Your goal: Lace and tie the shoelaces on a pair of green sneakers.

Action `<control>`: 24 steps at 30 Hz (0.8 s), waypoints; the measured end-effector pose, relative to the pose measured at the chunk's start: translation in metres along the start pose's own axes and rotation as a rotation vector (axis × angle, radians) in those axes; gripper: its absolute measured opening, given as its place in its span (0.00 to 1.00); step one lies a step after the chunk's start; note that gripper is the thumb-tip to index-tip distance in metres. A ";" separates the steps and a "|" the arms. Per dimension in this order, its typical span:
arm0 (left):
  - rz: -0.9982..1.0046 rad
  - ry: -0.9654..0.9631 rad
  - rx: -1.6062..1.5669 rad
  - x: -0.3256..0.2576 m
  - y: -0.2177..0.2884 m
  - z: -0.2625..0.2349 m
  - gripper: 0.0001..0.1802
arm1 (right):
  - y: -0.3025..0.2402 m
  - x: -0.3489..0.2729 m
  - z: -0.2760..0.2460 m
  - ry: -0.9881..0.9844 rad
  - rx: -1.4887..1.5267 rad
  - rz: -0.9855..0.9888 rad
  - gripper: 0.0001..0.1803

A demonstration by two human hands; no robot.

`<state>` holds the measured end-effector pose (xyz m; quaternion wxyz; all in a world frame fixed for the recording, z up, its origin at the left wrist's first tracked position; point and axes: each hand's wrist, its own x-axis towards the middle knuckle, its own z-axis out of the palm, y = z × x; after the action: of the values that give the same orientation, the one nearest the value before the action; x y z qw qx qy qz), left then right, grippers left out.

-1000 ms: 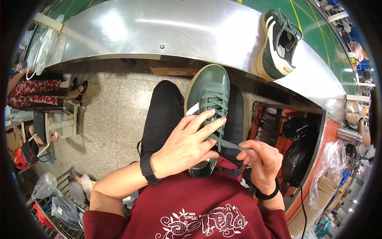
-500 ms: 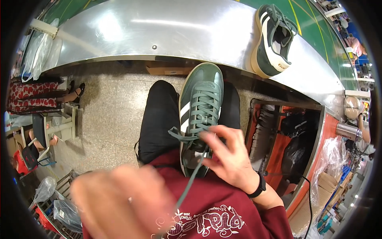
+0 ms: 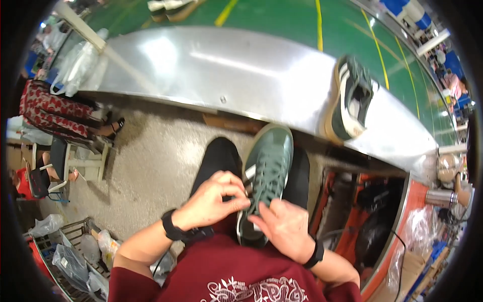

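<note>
A dark green sneaker (image 3: 269, 166) with white side stripes lies toe-away on my lap, resting on my black trousers. My left hand (image 3: 211, 201) pinches its lace at the left side of the eyelets, fingertips closed together. My right hand (image 3: 284, 226) lies over the heel end of the shoe, fingers pressing by the tongue. Both wrists wear black bands. A second matching sneaker (image 3: 349, 103) lies on its side on the steel table (image 3: 211, 70) at the far right.
The curved steel table spans the view ahead, with a green floor beyond it. A seated person in red patterned clothes (image 3: 55, 113) is at the left beside a white stool (image 3: 85, 161). Plastic bags and a crate (image 3: 70, 246) sit at lower left; orange shelving (image 3: 372, 221) stands at right.
My left hand, which had swung up close to the camera pulling the lace, has come back down to the shoe's eyelets. My right hand stays at the shoe's heel end.
</note>
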<state>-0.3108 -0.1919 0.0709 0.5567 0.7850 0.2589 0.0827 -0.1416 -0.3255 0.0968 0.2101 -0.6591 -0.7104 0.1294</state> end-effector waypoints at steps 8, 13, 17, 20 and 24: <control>-0.001 -0.172 -0.464 -0.016 -0.010 0.006 0.10 | 0.016 -0.015 -0.002 -0.214 0.031 -0.155 0.11; -0.066 -0.212 -0.737 -0.016 -0.018 0.013 0.13 | 0.008 -0.015 -0.051 -0.276 0.866 0.211 0.04; 0.051 -0.008 -0.434 -0.012 -0.018 0.018 0.11 | 0.019 -0.036 -0.106 0.143 0.914 0.288 0.06; 0.369 0.228 0.013 0.002 0.004 0.016 0.24 | 0.014 -0.036 -0.134 0.274 1.550 -0.123 0.19; 0.634 -0.241 -0.160 0.020 0.039 0.041 0.26 | -0.009 -0.026 -0.144 0.184 1.470 -0.133 0.18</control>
<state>-0.2638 -0.2260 0.0886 0.5896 0.7844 -0.0730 0.1782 -0.0806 -0.3659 0.2237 0.6629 -0.3123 -0.4587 0.5025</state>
